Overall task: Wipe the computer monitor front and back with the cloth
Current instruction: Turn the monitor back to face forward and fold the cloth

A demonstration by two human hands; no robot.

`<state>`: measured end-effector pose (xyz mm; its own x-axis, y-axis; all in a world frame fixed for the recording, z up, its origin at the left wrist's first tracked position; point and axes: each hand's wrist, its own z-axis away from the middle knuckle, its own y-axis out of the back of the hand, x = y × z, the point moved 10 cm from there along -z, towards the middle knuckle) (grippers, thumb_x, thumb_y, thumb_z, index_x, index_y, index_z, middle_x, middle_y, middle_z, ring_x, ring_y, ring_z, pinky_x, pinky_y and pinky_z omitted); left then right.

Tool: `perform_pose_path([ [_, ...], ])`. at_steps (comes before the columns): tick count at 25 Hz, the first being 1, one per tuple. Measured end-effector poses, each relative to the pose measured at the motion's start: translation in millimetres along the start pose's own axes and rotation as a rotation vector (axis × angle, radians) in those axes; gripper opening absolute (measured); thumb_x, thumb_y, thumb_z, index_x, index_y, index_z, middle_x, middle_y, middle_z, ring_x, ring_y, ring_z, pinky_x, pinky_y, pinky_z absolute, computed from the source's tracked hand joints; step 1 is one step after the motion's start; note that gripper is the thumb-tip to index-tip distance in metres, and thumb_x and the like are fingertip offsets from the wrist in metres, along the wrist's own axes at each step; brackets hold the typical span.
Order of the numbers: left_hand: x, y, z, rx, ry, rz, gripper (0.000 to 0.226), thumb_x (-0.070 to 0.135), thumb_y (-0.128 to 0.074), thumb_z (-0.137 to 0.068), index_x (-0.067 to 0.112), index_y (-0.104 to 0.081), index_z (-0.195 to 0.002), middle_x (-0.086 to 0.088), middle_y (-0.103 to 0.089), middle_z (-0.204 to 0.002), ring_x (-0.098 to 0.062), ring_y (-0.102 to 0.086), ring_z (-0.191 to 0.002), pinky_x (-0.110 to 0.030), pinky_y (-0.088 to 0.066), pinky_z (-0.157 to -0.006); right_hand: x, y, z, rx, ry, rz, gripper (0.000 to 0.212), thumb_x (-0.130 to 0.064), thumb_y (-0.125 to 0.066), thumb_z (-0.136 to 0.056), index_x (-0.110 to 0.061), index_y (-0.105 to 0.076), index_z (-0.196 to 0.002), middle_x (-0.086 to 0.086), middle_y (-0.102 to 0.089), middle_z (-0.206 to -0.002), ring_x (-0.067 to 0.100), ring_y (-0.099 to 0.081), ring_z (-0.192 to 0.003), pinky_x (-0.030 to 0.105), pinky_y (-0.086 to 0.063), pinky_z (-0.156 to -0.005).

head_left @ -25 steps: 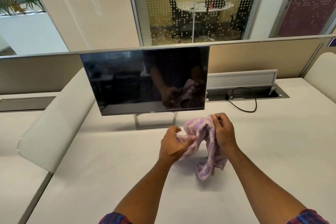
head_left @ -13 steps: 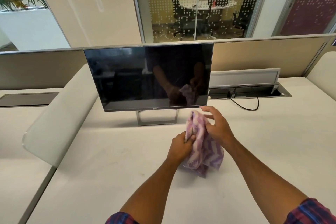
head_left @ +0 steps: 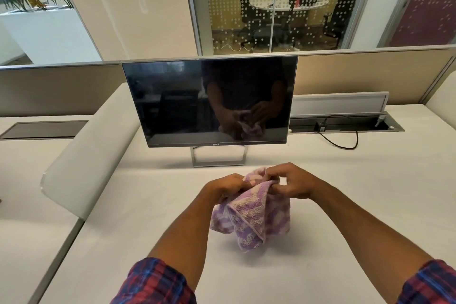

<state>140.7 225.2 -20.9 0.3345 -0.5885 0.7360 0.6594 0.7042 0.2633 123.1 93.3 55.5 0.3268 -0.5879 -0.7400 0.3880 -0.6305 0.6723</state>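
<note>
A dark, switched-off monitor point(head_left: 209, 101) stands upright on a silver frame stand point(head_left: 219, 158) at the back of the white desk point(head_left: 345, 192), its screen facing me. In front of it I hold a purple and cream terry cloth point(head_left: 254, 215) above the desk with both hands. My left hand point(head_left: 225, 186) pinches its upper left edge. My right hand point(head_left: 293, 184) grips the upper right edge, fingers curled. The cloth hangs bunched below my hands, apart from the screen. The monitor's back is hidden.
A black cable point(head_left: 345, 136) loops out of an open cable tray point(head_left: 345, 126) at the right behind the monitor. A curved white divider point(head_left: 91, 150) slopes along the left. A beige partition point(head_left: 370, 74) closes the desk's far side.
My hands drew back toward me and came level, side by side. The cloth went from a vertical bunch to hanging spread beneath both hands. The view shifted, putting the monitor more central.
</note>
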Motion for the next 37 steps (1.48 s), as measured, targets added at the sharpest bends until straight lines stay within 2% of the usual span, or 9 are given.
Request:
perform_pose_path([
  [6, -17, -7, 12, -0.044, 0.159, -0.019, 0.028, 0.027, -0.047, -0.100, 0.010, -0.066, -0.110, -0.011, -0.068, -0.102, -0.026, -0.064, -0.094, -0.045, -0.052, -0.100, -30, -46, -6, -0.244, -0.035, -0.194, 0.014, -0.031, -0.076, -0.087, -0.023, -0.080, -0.098, -0.007, -0.075, -0.092, 0.011, -0.066, -0.084, 0.028, -0.055, -0.079],
  [12, -11, -24, 21, -0.243, 0.185, 0.273, 0.071, 0.074, -0.047, -0.088, 0.010, -0.070, -0.108, -0.012, -0.073, -0.100, -0.025, -0.072, -0.086, -0.036, -0.060, -0.080, -2, -17, -11, 0.137, -0.172, 0.322, 0.032, -0.059, -0.069, -0.084, -0.030, -0.076, -0.093, -0.008, -0.073, -0.088, 0.013, -0.061, -0.076, 0.025, -0.044, -0.068],
  [15, -9, -21, 24, -0.295, 0.105, 0.111, 0.039, 0.044, -0.066, -0.091, 0.012, -0.065, -0.113, -0.009, -0.073, -0.098, -0.022, -0.072, -0.082, -0.036, -0.059, -0.086, 2, -5, -9, 0.236, -0.208, 0.346, 0.032, -0.061, -0.067, -0.085, -0.029, -0.068, -0.082, -0.010, -0.070, -0.082, 0.014, -0.062, -0.075, 0.021, -0.040, -0.062],
  [18, -7, -20, 24, -0.318, 0.041, -0.069, 0.034, 0.014, -0.070, -0.089, 0.011, -0.061, -0.122, -0.010, -0.070, -0.109, -0.027, -0.068, -0.096, -0.038, -0.057, -0.090, 8, -12, -9, 0.054, -0.229, 0.374, 0.036, -0.068, -0.062, -0.085, -0.035, -0.057, -0.070, -0.016, -0.059, -0.072, 0.010, -0.054, -0.070, 0.020, -0.034, -0.058],
  [22, -3, -10, 26, -0.319, 0.026, -0.196, 0.037, 0.009, -0.067, -0.088, 0.005, -0.060, -0.124, -0.011, -0.067, -0.110, -0.032, -0.063, -0.103, -0.041, -0.055, -0.094, 20, -25, 0, -0.235, -0.101, 0.529, 0.067, -0.089, -0.045, -0.074, -0.025, -0.065, -0.070, -0.003, -0.061, -0.074, 0.016, -0.055, -0.072, 0.033, -0.047, -0.066],
  [25, -14, 3, 28, -0.323, 0.099, -0.377, 0.039, 0.011, -0.067, -0.088, 0.002, -0.060, -0.126, -0.014, -0.065, -0.114, -0.034, -0.062, -0.108, -0.044, -0.053, -0.100, 11, -19, 1, -0.239, 0.055, 0.710, 0.060, -0.081, -0.040, -0.081, -0.025, -0.058, -0.072, -0.002, -0.061, -0.075, 0.016, -0.053, -0.074, 0.035, -0.044, -0.081],
  [31, -37, 32, 32, -0.262, 0.199, -0.250, 0.038, 0.006, -0.066, -0.084, 0.008, -0.060, -0.121, -0.016, -0.065, -0.116, -0.041, -0.060, -0.115, -0.053, -0.054, -0.093, 36, 0, 11, -0.207, -0.273, 0.621, 0.063, -0.073, -0.070, -0.074, -0.035, -0.054, -0.122, -0.014, -0.054, -0.093, 0.013, -0.054, -0.087, 0.024, -0.036, -0.067],
  [34, -49, 29, 31, -0.291, 0.203, -0.122, 0.041, 0.007, -0.063, -0.089, 0.009, -0.055, -0.129, -0.020, -0.063, -0.125, -0.040, -0.063, -0.112, -0.058, -0.054, -0.090, 59, -6, 17, -0.262, -0.385, 0.556, 0.040, -0.064, -0.072, -0.076, -0.028, -0.066, -0.093, -0.013, -0.059, -0.084, 0.012, -0.056, -0.082, 0.026, -0.038, -0.063],
  [37, -63, 24, 26, -0.245, 0.200, -0.009, 0.032, 0.007, -0.059, -0.090, 0.008, -0.058, -0.122, -0.019, -0.068, -0.112, -0.033, -0.070, -0.097, -0.054, -0.057, -0.086, 84, -9, 27, -0.173, -0.478, 0.128, 0.045, -0.053, -0.075, -0.059, -0.013, -0.064, -0.077, 0.001, -0.060, -0.079, 0.014, -0.052, -0.074, 0.026, -0.039, -0.060],
])
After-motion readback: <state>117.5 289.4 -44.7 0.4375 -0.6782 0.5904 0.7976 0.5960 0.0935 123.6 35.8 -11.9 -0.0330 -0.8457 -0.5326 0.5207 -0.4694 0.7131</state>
